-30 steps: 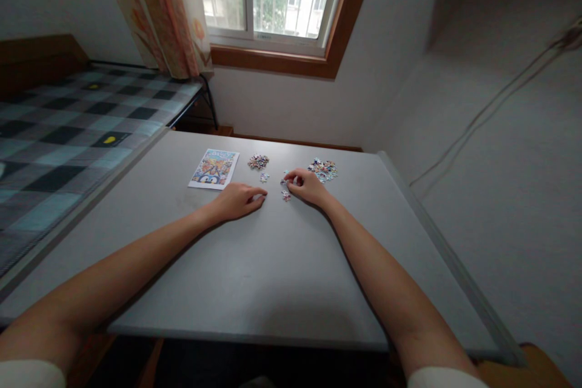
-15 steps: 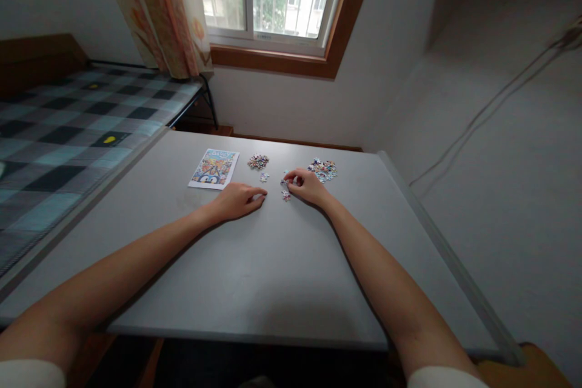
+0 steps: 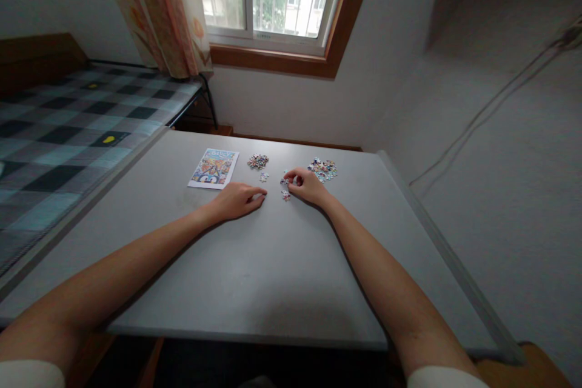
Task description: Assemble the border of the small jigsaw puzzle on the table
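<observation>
Two pale sleeves [image 3: 31, 374] come in at the bottom corners. From the left one, the left forearm [image 3: 145, 248] slants inward and forward, low over the grey table [image 3: 254, 279]; the right forearm [image 3: 377, 254] leans in from the other side, so the two converge toward the middle.

The left hand [image 3: 234, 200] lies palm down, low at the tabletop, its forefinger pointing right and the thumb just below it. A narrow gap shows between finger and thumb; whether their tips meet on anything, I cannot tell. Just beyond the space between the hands lies a small cluster of puzzle pieces [image 3: 286, 196], near the right thumb.

The right hand [image 3: 308, 186] bends leftward at the wrist, fingers curled, thumb and forefinger drawn close together at a small puzzle piece [image 3: 284, 182]. The tips reach it, but I cannot tell whether they grip it or only touch it.

A little farther, a pale loose piece [image 3: 264, 177] lies beyond the left fingertips, and a printed picture sheet [image 3: 214, 168] lies beyond that hand's knuckles. Farther yet sit a mixed pile [image 3: 324, 169] past the right hand and a smaller heap [image 3: 258, 162] beside the sheet. Behind the table is a window [image 3: 291, 0].
</observation>
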A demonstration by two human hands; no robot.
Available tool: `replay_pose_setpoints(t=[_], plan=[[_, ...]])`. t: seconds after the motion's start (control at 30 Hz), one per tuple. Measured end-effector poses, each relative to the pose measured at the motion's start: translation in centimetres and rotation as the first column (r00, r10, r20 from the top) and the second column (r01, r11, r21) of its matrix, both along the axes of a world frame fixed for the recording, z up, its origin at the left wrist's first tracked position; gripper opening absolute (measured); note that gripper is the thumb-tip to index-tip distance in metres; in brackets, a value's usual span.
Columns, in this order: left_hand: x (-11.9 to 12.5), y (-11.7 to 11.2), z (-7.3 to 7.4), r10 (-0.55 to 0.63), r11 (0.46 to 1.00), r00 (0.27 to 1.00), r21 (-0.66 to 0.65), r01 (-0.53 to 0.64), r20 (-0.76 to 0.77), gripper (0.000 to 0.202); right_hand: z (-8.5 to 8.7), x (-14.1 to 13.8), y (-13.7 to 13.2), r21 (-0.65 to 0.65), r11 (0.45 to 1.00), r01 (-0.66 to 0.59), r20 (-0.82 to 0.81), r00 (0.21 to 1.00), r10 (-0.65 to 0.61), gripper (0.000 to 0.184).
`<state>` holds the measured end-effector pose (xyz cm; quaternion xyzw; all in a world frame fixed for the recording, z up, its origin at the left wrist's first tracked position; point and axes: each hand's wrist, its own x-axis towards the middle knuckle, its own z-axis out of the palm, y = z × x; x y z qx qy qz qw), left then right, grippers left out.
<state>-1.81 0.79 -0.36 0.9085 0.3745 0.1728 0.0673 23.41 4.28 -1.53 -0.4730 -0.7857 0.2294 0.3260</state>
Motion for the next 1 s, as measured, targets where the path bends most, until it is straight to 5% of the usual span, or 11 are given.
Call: replay_pose_setpoints(t=[1.0], plan=[[-0.07,0.07,-0.17,0.001,1.000,1.000,0.001,-0.001,0.011,0.032,-0.07,0.00,-0.05,-0.002,1.000,0.000,-0.001,1.000,0.000,0.019]])
